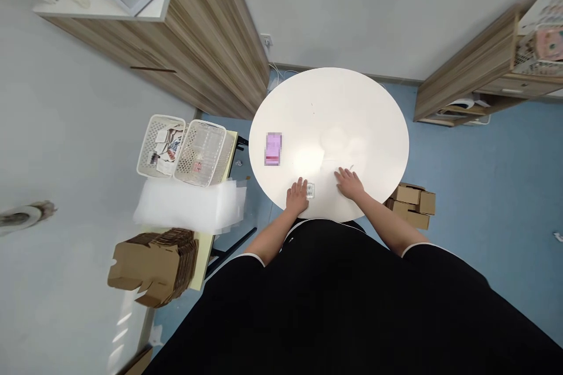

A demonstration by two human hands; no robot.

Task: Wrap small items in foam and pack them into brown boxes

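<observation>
The left hand point(297, 197) is laid palm down near the close edge of a round white surface point(334, 94), its fingers extended and slightly parted. A small clear case point(310, 190) is set on the surface along the inner side of that hand; whether its edge is touched or gripped cannot be told. The right hand point(349, 183) is also rested palm down, with fingers spread, to the right of the case and apart from it. No grasp can be seen there, though anything covered by the palm is hidden. A thin sliver point(351, 167), too small to be identified, is seen just beyond the right fingertips.

Farther to the left on the surface, a pink rectangular item point(273, 149) is placed, its details obscured by pixelation. Beyond the surface on the left, two white baskets are stood side by side, the left basket point(139, 152) filled with small packets. Below them a stack of white sheets point(180, 205) and flattened cardboard boxes point(149, 263) are piled. On the right, small brown boxes point(411, 205) are clustered by the surface's edge.
</observation>
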